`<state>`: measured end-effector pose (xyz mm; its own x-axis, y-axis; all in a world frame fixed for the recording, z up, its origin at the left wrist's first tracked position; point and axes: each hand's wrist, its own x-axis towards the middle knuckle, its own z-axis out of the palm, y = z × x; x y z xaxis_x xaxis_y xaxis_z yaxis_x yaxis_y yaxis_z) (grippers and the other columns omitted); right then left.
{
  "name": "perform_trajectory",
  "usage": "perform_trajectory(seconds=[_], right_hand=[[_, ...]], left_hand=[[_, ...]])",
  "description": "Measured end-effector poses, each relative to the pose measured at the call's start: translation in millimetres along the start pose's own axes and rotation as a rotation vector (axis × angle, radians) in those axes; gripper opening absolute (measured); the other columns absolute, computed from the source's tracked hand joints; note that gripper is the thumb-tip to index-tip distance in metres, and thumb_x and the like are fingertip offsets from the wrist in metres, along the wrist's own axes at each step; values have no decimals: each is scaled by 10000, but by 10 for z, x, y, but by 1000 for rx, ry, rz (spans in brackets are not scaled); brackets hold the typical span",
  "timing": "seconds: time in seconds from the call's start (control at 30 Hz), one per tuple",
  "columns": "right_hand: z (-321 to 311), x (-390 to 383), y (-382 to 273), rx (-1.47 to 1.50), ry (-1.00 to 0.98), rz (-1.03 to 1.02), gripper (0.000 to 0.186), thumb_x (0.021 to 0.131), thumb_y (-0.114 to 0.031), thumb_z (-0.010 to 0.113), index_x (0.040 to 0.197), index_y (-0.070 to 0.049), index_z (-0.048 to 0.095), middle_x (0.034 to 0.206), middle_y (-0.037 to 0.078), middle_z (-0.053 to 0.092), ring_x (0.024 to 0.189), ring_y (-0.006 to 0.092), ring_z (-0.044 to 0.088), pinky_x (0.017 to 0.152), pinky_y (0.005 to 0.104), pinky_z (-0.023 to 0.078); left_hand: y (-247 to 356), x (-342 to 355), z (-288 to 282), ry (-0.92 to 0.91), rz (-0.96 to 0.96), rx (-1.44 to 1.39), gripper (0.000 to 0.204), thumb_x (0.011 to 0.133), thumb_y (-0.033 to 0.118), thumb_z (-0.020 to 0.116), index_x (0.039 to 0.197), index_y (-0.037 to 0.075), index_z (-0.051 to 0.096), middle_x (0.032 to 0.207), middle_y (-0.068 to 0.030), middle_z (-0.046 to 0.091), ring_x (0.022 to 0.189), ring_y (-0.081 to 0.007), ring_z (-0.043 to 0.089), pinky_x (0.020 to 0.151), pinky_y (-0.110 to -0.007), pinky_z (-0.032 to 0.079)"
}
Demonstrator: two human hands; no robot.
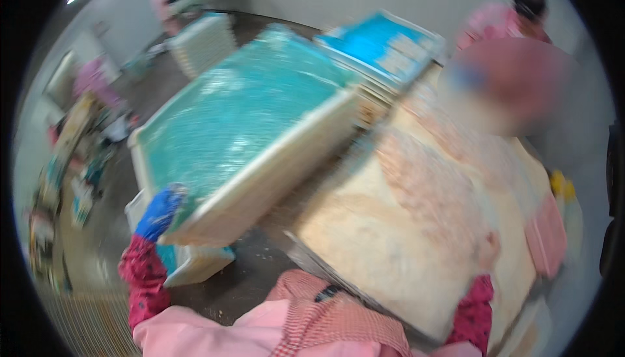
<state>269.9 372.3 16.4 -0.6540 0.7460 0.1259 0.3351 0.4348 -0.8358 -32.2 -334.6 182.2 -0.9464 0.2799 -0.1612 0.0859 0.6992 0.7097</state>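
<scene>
A large white tray (280,178), lined with wrinkled teal plastic film (241,109), sits tilted in view on the left. At its near left corner my left hand (163,210), in a blue glove with pale crumbs on it, grips the rim with its fingers over the inner side. To the right, my right hand (488,249) is over the worktable beside a heap of pinkish, crumb-like food pieces (430,181). Motion smears its fingers, so I cannot see whether they hold anything. Pale powder or crumbs (358,227) cover much of the tabletop.
Stacked white trays with a blue liner (371,35) stand at the far end. A pink basin (547,236) is at the table's right edge. Another person in pink (498,22) works across the table. Lower left, another tray (202,262) sits beneath the large one.
</scene>
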Motion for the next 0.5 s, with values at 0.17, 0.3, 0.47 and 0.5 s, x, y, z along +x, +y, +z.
perform_trajectory(seconds=[0.17,0.3,0.47,0.5], right_hand=[[426,-835,-532,-340,-632,-359,269,743,-57,589,998,-131,630,1087,125,576,990,260,547,886,353,403],[571,-1388,-117,160,-289,408,289,792,-150,580,1069,-69,576,1097,143,558,1006,239,541,861,350,415],[891,-1482,-477,81,-255,139,282,819,-188,568,1071,-63,552,944,86,600,891,180,560,801,305,435],[796,-1360,-406,-30,-122,156,254,809,-175,574,1037,-65,559,919,91,604,874,193,568,784,310,440]], left_hand=[[996,158,976,9,294,-394,316,877,117,502,1172,4,495,1165,-112,505,1089,-197,475,925,-307,378],[1218,339,2437,-504,688,129,491,816,267,598,1222,27,458,1209,-171,499,1122,-278,479,949,-370,366],[1568,5,4205,-630,940,166,513,781,337,574,1194,50,475,1041,-156,576,930,-340,539,795,-422,432],[1688,-67,4434,-701,961,172,490,778,315,564,1188,62,481,1030,-147,580,909,-329,546,777,-419,437]])
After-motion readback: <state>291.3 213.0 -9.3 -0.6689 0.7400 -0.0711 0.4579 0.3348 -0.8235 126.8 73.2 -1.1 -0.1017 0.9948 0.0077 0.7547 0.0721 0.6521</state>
